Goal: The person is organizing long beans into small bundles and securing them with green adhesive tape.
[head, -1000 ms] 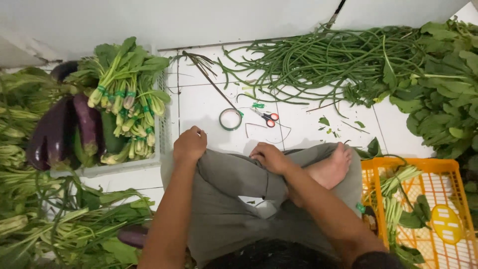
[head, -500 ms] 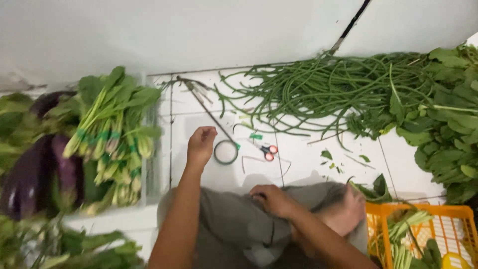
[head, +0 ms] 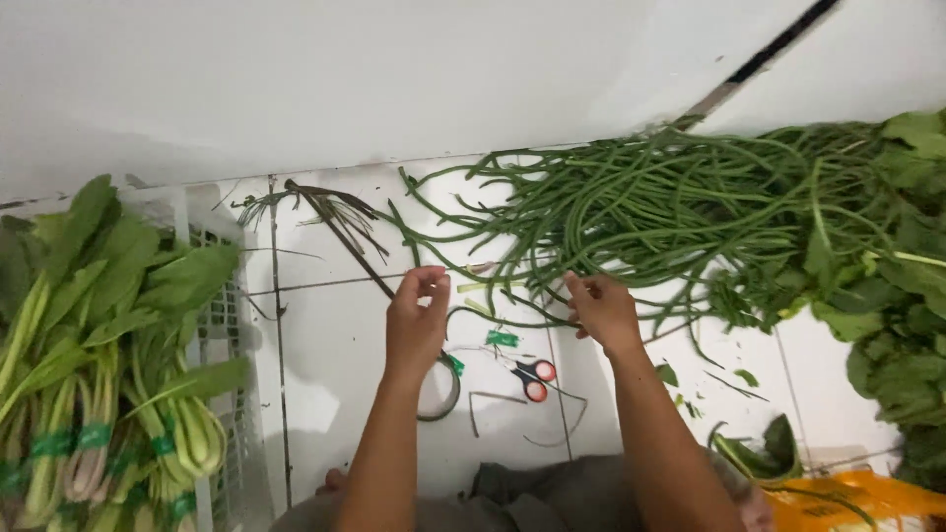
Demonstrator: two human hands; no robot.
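Your left hand [head: 418, 320] hovers over the white tiled floor [head: 325, 345], fingers curled loosely with the thumb and fingertips pinched near a thin stem; whether it truly grips the stem, you cannot tell. Your right hand [head: 601, 307] reaches the near edge of the pile of long beans [head: 670, 202], fingers bent into the strands, though no firm hold shows.

Take the long beans as your landmark. Just below them, between your forearms, lie the red-handled scissors [head: 533, 379] and a scrap of green tape [head: 502, 339]. The roll of tape [head: 440, 389] sits below your left wrist, partly hidden by it. Left of the beans lies a bundle of dry twigs [head: 330, 212]. Far left of the beans, banded bunches of leafy greens [head: 99, 335] fill a white crate [head: 222, 325]. Right of the beans, loose dark leaves [head: 897, 286] heap up, and an orange crate [head: 857, 502] shows below those.
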